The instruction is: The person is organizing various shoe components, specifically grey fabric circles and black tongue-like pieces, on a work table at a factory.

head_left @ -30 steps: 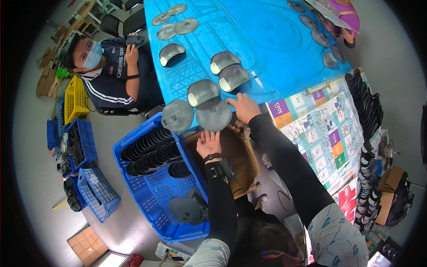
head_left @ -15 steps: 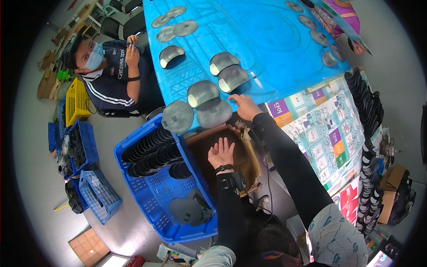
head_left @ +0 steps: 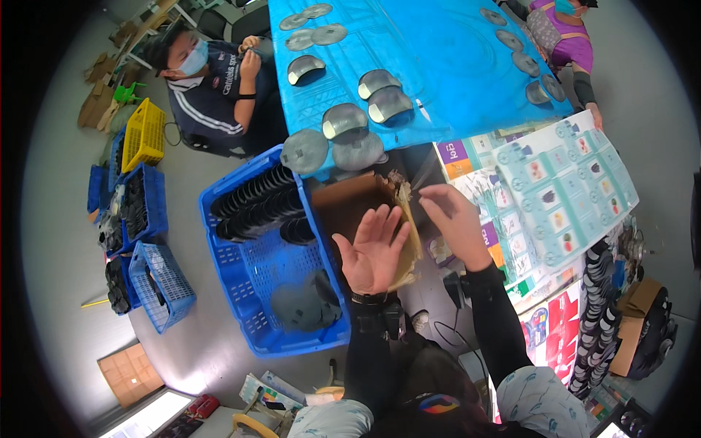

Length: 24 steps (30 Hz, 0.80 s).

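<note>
My left hand [head_left: 374, 252] is palm up with spread fingers and nothing in it, over an open brown cardboard box [head_left: 343, 196]. To its right, my right hand [head_left: 458, 225] is raised beside the box's torn rim, fingers curled and thumb near the forefinger. A faint, see-through streak shows at its fingertips; I cannot make out what it is. Beyond the box, on a blue-covered table [head_left: 467, 80], lie grey round pads [head_left: 304, 151] and curved dark pieces with a shiny pale edge [head_left: 345, 121]. Left of my hands stands a blue crate [head_left: 244, 270] with rows of black curved pieces [head_left: 266, 208].
A co-worker [head_left: 219, 80] sits left of the table, hands raised together. Another person [head_left: 566, 40] at the right has a hand at a large printed sheet [head_left: 566, 186] over stacked sheets. Black curved pieces [head_left: 595, 314] line the far right. More crates [head_left: 164, 281] stand on the left floor.
My right hand has drawn back from the table's edge toward me. My left hand stays palm up over the box. The printed sheet has come down over the stack at the right.
</note>
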Available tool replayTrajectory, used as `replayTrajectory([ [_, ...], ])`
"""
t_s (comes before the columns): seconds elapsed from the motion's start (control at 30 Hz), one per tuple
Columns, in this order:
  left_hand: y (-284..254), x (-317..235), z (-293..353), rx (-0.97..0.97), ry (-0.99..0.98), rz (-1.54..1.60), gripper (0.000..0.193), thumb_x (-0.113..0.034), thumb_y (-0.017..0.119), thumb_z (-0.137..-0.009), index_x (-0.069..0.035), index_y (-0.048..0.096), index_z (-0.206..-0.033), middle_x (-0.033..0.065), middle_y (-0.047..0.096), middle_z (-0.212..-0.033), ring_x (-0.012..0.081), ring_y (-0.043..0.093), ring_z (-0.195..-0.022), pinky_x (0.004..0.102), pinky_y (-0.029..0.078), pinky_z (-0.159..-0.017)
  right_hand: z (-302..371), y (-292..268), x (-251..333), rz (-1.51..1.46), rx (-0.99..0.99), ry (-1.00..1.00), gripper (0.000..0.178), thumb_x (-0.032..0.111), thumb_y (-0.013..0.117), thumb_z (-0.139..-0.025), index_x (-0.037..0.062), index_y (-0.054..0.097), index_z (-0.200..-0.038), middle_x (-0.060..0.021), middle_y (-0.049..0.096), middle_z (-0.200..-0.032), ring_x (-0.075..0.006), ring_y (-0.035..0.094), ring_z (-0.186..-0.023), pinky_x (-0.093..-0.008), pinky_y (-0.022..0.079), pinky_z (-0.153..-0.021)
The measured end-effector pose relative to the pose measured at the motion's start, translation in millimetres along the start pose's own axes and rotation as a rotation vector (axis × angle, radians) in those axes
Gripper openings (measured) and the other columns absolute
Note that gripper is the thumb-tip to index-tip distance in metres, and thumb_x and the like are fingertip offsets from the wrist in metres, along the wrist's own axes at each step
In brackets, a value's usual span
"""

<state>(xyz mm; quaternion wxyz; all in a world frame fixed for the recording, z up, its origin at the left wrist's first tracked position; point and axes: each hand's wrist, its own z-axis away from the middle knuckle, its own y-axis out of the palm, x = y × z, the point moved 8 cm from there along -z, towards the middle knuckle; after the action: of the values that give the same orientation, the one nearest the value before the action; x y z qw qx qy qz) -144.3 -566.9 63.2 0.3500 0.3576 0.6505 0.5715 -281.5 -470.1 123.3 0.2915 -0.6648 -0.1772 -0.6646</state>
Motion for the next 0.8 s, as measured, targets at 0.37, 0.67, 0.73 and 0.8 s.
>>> replayTrajectory([
  [0.37,162,87,156,0.226,-0.291,-0.512,0.081,-0.049,0.076,-0.087,-0.002,0.038,-0.142,0.0135,0.046,-0.14,0.0292,0.048,-0.132,0.0434,0.041,-0.11,246,-39,154,-0.285,0.401,0.011,0.034,0.006,0.082,-0.081,0.0027,0.069,-0.113,-0.004,0.069,-0.106,-0.0114,0.064,-0.091,-0.0252,0.051,-0.081],
  [0.67,257,153,244,0.234,-0.388,-0.841,0.086,-0.041,0.087,-0.077,0.001,0.043,-0.138,0.0159,0.049,-0.142,0.0265,0.054,-0.128,0.0413,0.046,-0.106,367,-83,222,-0.028,0.281,-0.638,0.026,0.016,0.087,-0.077,0.0061,0.073,-0.097,-0.003,0.072,-0.086,-0.0117,0.066,-0.077,-0.0244,0.05,-0.068],
  [0.73,263,162,256,0.206,-0.414,-0.816,0.087,-0.04,0.089,-0.075,0.001,0.044,-0.137,0.0163,0.049,-0.142,0.0259,0.054,-0.128,0.0398,0.046,-0.106,380,-87,216,-0.133,0.314,-0.602,0.022,0.014,0.086,-0.079,0.0053,0.072,-0.094,-0.0029,0.072,-0.086,-0.0114,0.066,-0.076,-0.0245,0.05,-0.068],
  [0.8,268,166,264,0.125,-0.41,-0.871,0.089,-0.041,0.089,-0.074,0.001,0.043,-0.138,0.0168,0.048,-0.144,0.025,0.055,-0.127,0.0378,0.047,-0.104,389,-91,217,-0.239,0.354,-0.564,0.018,0.011,0.084,-0.081,0.0044,0.072,-0.092,-0.0029,0.072,-0.085,-0.011,0.066,-0.076,-0.0246,0.05,-0.067],
])
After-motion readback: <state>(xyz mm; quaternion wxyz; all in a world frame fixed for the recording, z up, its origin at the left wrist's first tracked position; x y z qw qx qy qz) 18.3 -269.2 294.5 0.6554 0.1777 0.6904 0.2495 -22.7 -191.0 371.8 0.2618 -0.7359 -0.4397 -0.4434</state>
